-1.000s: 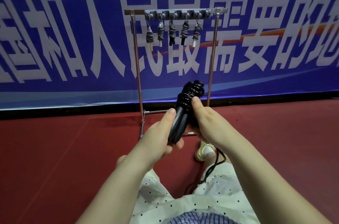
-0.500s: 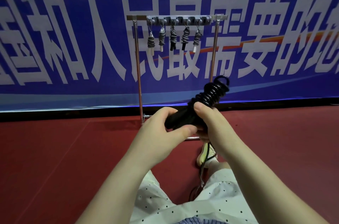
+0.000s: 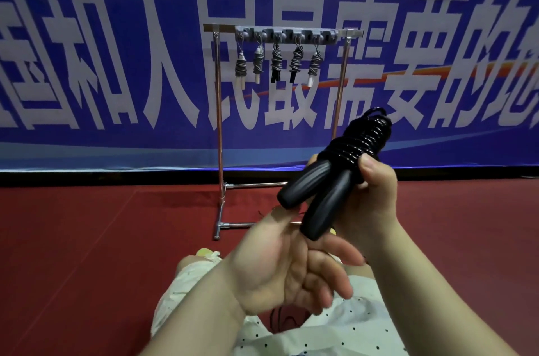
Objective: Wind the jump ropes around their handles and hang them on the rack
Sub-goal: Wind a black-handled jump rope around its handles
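Head view: right hand (image 3: 370,204) grips the black jump rope (image 3: 335,168) at its coiled part, thumb pressed on the windings and fingers curled behind, holding it up in the near right of the scene with both handles (image 3: 320,204) pointing down toward the left. Left hand (image 3: 291,265) lies palm-up below the handle ends, fingers relaxed and loosely spread, gripping nothing. Rack (image 3: 284,33) stands far off against the blue banner (image 3: 116,63), with five wound ropes (image 3: 275,62) hanging along its bar (its rightmost hooks look free). Winding appears finished, so the hanging comes next: the top loop (image 3: 376,113) should be kept clear of the coils, the thumb clamped on them so nothing unwinds, and the loop led onto a free hook.
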Tool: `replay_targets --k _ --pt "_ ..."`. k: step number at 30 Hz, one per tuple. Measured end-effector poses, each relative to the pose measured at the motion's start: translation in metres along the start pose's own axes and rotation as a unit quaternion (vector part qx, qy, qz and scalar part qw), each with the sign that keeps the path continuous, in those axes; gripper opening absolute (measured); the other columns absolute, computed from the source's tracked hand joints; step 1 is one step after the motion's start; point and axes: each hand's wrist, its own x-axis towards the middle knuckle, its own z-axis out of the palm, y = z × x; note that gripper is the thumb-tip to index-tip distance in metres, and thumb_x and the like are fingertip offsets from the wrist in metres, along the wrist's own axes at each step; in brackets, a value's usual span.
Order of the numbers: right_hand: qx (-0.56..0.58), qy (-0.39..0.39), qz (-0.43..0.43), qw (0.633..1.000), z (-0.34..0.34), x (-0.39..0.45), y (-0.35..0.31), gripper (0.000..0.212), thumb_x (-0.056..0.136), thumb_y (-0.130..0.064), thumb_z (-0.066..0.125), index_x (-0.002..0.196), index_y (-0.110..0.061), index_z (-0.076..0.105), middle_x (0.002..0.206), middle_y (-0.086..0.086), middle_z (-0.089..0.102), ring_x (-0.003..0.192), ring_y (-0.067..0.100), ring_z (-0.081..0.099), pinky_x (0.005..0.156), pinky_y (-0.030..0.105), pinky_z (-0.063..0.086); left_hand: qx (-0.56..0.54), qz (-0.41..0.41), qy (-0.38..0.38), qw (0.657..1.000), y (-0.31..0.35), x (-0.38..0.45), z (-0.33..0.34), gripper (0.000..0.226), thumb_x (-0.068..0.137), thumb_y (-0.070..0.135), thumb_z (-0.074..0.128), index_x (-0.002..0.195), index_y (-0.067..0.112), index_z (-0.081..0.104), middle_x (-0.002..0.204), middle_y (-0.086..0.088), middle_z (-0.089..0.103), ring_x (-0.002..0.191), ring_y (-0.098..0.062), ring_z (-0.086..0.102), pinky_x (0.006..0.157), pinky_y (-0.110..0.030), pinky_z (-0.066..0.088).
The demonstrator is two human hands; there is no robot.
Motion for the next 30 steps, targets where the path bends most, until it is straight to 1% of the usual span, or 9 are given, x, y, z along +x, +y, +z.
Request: replay_targets --k 3,5,7,13,17,19,22,27,30 --pt "0.005 -0.028 0.032 0.999 -0.007 0.003 0.001 0.058 0.033 -0.067 0.079 0.057 -0.016 0.066 0.044 -0.002 0.045 0.048 0.012 0.03 0.058 0.03 0.01 -0.056 -0.006 0.014 0.998 0.007 0.0 0.0 0.082 0.073 0.081 0.036 0.086 0.011 0.075 0.067 -0.004 0.07 0.052 -0.012 0.063 0.052 -0.02 0.047" --pt "0.008 -0.039 0.039 0.998 -0.008 0.003 0.002 0.049 0.06 -0.059 0.072 0.059 -0.011 0.063 0.037 -0.001 0.047 0.03 0.014 0.039 0.039 0.017 0.022 -0.061 0.013 0.06 0.996 0.013 -0.004 0.002 0.086 0.072 0.079 0.025 0.079 0.01 0.076 0.062 -0.006 0.067 0.047 -0.014 0.059 0.046 -0.019 0.042" --pt "0.014 0.032 0.036 0.999 -0.012 0.003 0.005 0.035 0.086 -0.039 0.058 0.064 -0.012 0.062 0.042 -0.004 0.056 0.035 0.01 0.054 0.036 0.018 0.039 -0.039 0.019 0.069 0.997 0.016 -0.005 0.004 0.082 0.075 0.078 0.029 0.08 0.011 0.076 0.066 -0.005 0.068 0.051 -0.014 0.062 0.044 -0.019 0.044" --pt "-0.033 -0.093 0.096 0.99 -0.014 -0.001 0.002 0.077 0.043 -0.065 0.079 0.084 -0.005 0.052 0.053 -0.007 0.064 0.051 0.003 0.061 0.055 0.017 0.046 -0.174 0.002 -0.053 0.983 0.005 -0.006 0.004 0.072 0.078 0.069 0.039 0.102 0.008 0.068 0.072 -0.001 0.058 0.048 -0.01 0.048 0.046 -0.018 0.042" --pt "-0.095 -0.107 0.062 0.988 -0.022 -0.001 0.002 0.07 0.046 -0.068 0.078 0.086 -0.012 0.067 0.078 0.017 0.062 0.07 0.029 0.056 0.068 0.039 0.035 -0.176 -0.003 -0.124 0.977 -0.001 -0.007 0.003 0.064 0.079 0.073 0.036 0.097 0.014 0.054 0.069 0.003 0.048 0.05 -0.01 0.025 0.048 -0.017 0.034" --pt "-0.108 -0.135 0.047 0.984 -0.021 -0.002 -0.003 0.057 0.062 -0.065 0.074 0.091 -0.016 0.069 0.083 0.022 0.048 0.072 0.033 0.043 0.068 0.038 0.032 -0.131 -0.003 -0.092 0.987 0.004 -0.01 0.004 0.064 0.075 0.074 0.036 0.089 0.016 0.057 0.065 0.004 0.048 0.049 -0.01 0.022 0.048 -0.017 0.032" --pt "-0.132 -0.14 0.052 0.98 -0.022 -0.001 -0.012 0.059 0.068 -0.062 0.073 0.082 -0.008 0.055 0.052 0.003 0.043 0.043 0.012 0.034 0.045 0.019 0.026 -0.052 0.007 0.029 0.998 0.018 -0.015 0.001 0.064 0.066 0.074 0.038 0.077 0.016 0.062 0.057 0.002 0.044 0.042 -0.006 0.021 0.044 -0.018 0.028" --pt "-0.204 -0.049 -0.01 0.978 -0.023 -0.005 -0.017 0.06 0.056 -0.068 0.075 0.07 -0.012 0.058 0.051 -0.007 0.053 0.039 0.003 0.034 0.038 0.013 0.025 0.06 0.042 0.127 0.989 0.026 -0.019 0.007 0.068 0.073 0.075 0.031 0.081 0.014 0.059 0.058 -0.001 0.044 0.043 -0.008 0.022 0.045 -0.02 0.027" --pt "-0.259 0.032 -0.031 0.965 -0.019 -0.009 -0.015 0.042 0.076 -0.054 0.065 0.054 -0.02 0.056 0.049 -0.004 0.042 0.041 0.006 0.029 0.039 0.015 0.023 0.144 0.074 0.2 0.966 0.028 -0.013 0.017 0.07 0.076 0.078 0.029 0.081 0.014 0.058 0.057 0.0 0.047 0.044 -0.009 0.022 0.045 -0.021 0.027"
